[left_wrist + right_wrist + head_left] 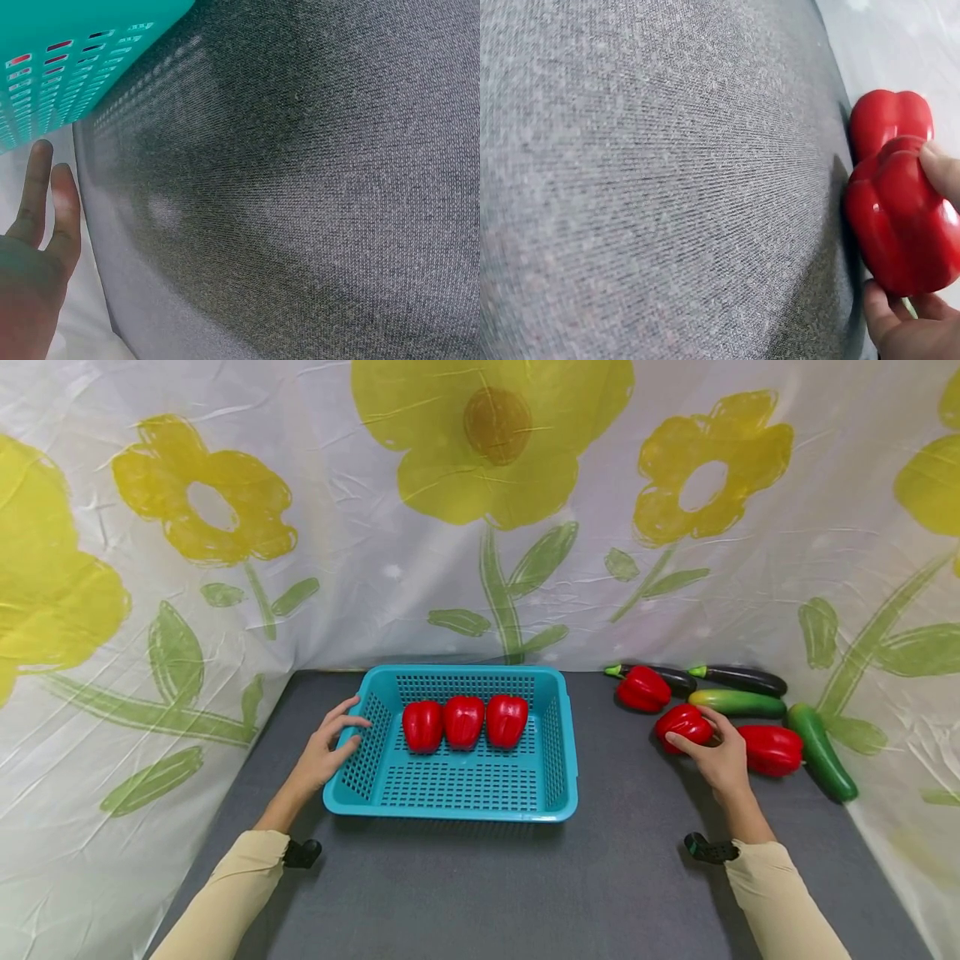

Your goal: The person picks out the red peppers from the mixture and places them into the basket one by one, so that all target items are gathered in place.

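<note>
My right hand (720, 756) grips a red bell pepper (681, 727), thumb on one side and fingers on the other. The right wrist view shows the same pepper (904, 217) between thumb and fingers, with another red bell pepper (891, 120) just behind it. At the left rim of a blue plastic basket (450, 811) is my left hand (324, 756), its fingers spread and slightly bent. Two of its fingers (66, 210) look extended beside the basket wall (82, 56); whether they touch it I cannot tell. Three red bell peppers (463, 723) stand in a row inside the basket.
Right of the held pepper lies another red bell pepper (770, 750), with a dark green cucumber (821, 752) beside it. Behind are a red bell pepper (642, 689), a lighter green vegetable (738, 702) and two eggplants (738, 679). A flowered curtain (360, 593) borders the grey table (465, 893).
</note>
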A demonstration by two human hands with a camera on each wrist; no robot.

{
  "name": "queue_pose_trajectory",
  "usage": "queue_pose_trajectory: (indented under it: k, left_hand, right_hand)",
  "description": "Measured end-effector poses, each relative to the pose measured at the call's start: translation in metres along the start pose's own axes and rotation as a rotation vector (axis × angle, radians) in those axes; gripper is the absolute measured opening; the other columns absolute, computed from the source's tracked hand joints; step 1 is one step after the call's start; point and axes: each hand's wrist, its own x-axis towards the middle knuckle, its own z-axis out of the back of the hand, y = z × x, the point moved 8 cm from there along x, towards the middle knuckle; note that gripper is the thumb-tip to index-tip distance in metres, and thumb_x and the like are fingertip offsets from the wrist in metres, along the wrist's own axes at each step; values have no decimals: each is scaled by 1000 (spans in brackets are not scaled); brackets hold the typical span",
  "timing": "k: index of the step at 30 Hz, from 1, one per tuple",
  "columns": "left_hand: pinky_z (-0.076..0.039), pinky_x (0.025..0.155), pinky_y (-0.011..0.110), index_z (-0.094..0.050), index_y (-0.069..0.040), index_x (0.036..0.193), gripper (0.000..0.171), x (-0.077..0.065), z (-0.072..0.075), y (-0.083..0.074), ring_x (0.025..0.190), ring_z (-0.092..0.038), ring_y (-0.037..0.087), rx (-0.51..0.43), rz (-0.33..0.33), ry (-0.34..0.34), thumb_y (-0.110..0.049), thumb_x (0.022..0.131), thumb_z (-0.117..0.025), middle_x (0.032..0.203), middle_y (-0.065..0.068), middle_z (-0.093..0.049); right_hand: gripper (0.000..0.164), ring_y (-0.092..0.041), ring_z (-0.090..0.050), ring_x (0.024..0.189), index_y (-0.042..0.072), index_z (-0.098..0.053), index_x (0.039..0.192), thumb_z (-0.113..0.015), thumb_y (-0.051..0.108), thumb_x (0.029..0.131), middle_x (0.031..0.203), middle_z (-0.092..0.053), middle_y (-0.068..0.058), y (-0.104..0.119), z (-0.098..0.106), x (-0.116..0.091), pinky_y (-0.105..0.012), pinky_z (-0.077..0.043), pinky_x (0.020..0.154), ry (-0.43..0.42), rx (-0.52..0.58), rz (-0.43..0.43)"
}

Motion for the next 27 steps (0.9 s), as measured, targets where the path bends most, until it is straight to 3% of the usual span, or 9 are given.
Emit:
queue_pose_trajectory:
  k: [11, 18, 27]
  left_hand:
    - [-32, 94, 73, -60, 16, 114, 22, 0, 0, -1, 138, -23, 60, 1, -3, -2, 19, 93, -55, 150, 41, -30]
    - [-31, 94, 74, -60, 17, 113, 22, 0, 0, -1, 138, -23, 60, 1, -13, -1, 19, 92, -55, 150, 41, -30]
    - [-29, 96, 75, -62, 9, 119, 24, -5, 0, 42, 144, -23, 47, -7, 1, -6, 11, 96, -57, 158, 25, -30]
  right_hand:
    - [71, -26, -52, 112, 6, -49, 150, -82, 22, 89, 144, -51, -22, -1, -2, 1, -15, -48, 71, 32, 13, 8]
    - [71, -26, -54, 110, 7, -48, 151, -81, 19, 89, 144, -50, -22, 3, 1, 2, -16, -51, 72, 38, 82, 18]
    - [71, -24, -52, 112, 9, -46, 153, -79, 20, 91, 145, -48, -21, 9, 6, 2, -18, -51, 73, 66, 106, -9]
